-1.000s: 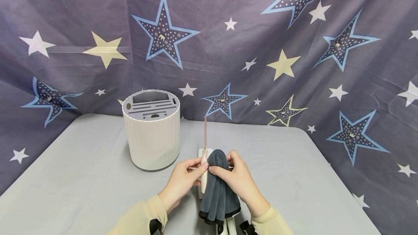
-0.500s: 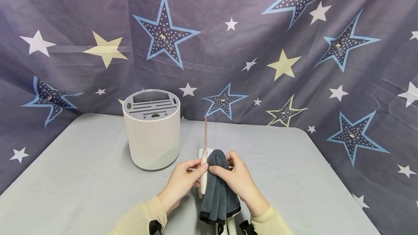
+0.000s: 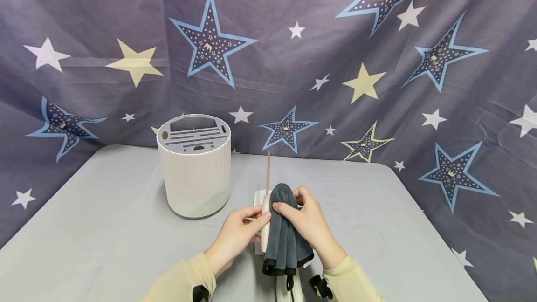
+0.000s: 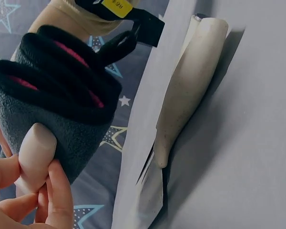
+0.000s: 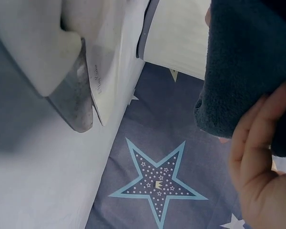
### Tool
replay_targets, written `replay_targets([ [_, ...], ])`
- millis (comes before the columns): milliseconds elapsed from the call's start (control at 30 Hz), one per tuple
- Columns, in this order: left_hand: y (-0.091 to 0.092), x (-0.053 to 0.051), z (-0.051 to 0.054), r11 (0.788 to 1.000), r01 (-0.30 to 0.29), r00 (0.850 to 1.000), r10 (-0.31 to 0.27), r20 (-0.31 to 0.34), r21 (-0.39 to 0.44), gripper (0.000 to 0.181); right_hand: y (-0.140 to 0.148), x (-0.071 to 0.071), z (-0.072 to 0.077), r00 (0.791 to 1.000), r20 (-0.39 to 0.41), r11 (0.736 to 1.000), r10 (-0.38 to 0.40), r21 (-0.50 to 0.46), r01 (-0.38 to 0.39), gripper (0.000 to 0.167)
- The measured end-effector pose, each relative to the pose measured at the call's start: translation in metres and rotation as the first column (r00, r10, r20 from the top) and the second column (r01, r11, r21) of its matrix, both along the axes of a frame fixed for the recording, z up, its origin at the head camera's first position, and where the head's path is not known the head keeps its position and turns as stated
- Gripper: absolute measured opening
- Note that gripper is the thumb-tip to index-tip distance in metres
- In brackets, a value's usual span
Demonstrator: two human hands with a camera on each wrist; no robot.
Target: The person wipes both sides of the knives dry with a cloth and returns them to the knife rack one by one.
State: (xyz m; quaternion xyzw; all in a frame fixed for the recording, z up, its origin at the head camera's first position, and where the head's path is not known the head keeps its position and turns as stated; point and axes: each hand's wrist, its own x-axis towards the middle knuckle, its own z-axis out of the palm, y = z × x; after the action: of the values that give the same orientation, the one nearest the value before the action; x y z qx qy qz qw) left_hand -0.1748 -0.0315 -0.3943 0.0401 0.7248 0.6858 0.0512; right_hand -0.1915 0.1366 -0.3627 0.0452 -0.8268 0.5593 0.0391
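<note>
A knife with a pinkish blade [image 3: 268, 174] points away from the body, its white handle [image 4: 37, 152] pinched between thumb and fingers of my left hand [image 3: 237, 232]. Right beside the handle, my right hand [image 3: 312, 225] grips a folded dark grey cloth [image 3: 283, 236] with black edging and a loop; in the right wrist view its fingers [image 5: 260, 138] curl against the cloth [image 5: 243, 62]. Below the hands lie white-handled utensils with metal blades, seen in the left wrist view as a handle [image 4: 193, 81] and a blade [image 4: 150, 200]. The cloth hides part of them in the head view.
A round white knife block [image 3: 195, 176] with a grey slotted top stands at the left rear of the grey table [image 3: 105, 227]. Behind the table hangs a star-patterned curtain [image 3: 268, 59]. A white piece [image 3: 258, 197] lies under the hands.
The knife has shifted slightly right with my left hand. My right hand and the cloth have moved a little up and right, showing more of the white handles beneath.
</note>
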Motion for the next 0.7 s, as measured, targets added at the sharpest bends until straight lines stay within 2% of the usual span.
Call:
replay_targets([
  [333,0.001,0.004,0.002,1.000,0.024,1.000,-0.024,-0.019,0.004,0.043,0.001,-0.008,0.002,0.999,0.002,0.999,-0.042,-0.004,0.042,0.032],
  [567,0.002,0.007,0.004,0.997,0.068,0.997,-0.067,-0.032,0.022,0.044,0.003,-0.016,0.004,0.998,-0.004,0.997,-0.066,-0.040,0.066,0.030],
  [700,0.002,0.008,0.004,0.997,0.074,0.997,-0.073,-0.027,0.019,0.043,0.004,-0.022,0.005,0.998,0.006,0.996,-0.069,-0.061,0.069,0.030],
])
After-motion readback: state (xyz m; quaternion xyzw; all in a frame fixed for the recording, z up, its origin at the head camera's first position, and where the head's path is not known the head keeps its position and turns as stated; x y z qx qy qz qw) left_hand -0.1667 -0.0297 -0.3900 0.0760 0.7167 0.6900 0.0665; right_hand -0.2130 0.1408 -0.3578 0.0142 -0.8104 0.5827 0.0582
